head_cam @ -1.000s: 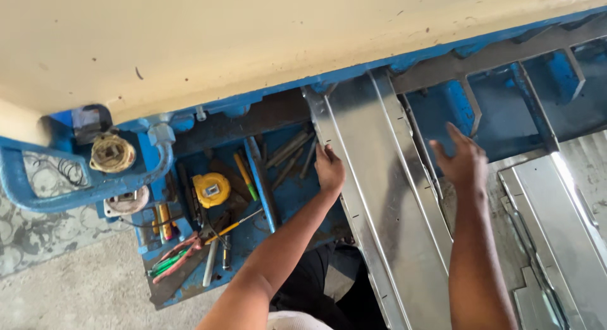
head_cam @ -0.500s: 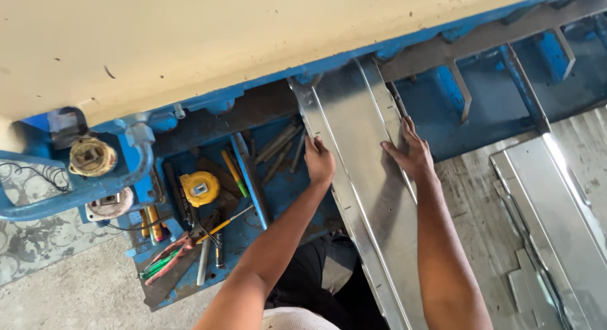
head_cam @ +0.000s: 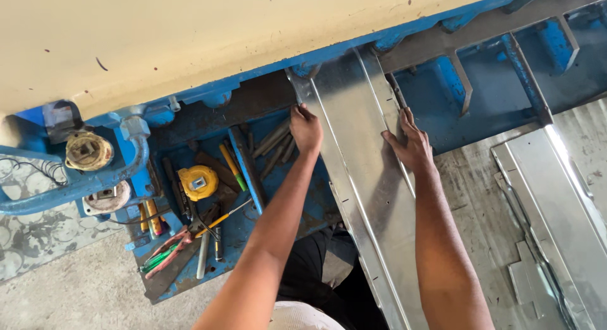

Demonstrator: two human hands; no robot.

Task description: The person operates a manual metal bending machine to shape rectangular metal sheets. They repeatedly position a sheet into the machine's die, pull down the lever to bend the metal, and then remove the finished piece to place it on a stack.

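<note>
Head view: the folded sheet-metal channel (head_cam: 363, 178) lies lengthwise between both hands, its far end under the blue machine bed (head_cam: 442, 26). The left hand (head_cam: 306, 127) grips the left flange, fingers curled over the edge. The right hand (head_cam: 411, 143) rests flat on the right flange, fingers extended. The channel is judged thin, light, slippery and sharp-edged; hold it by the folded flanges. A yellow tape measure (head_cam: 198, 182) lies left of the left hand.

The metal sheet (head_cam: 367, 197) runs under the machine and off-frame below.
</note>
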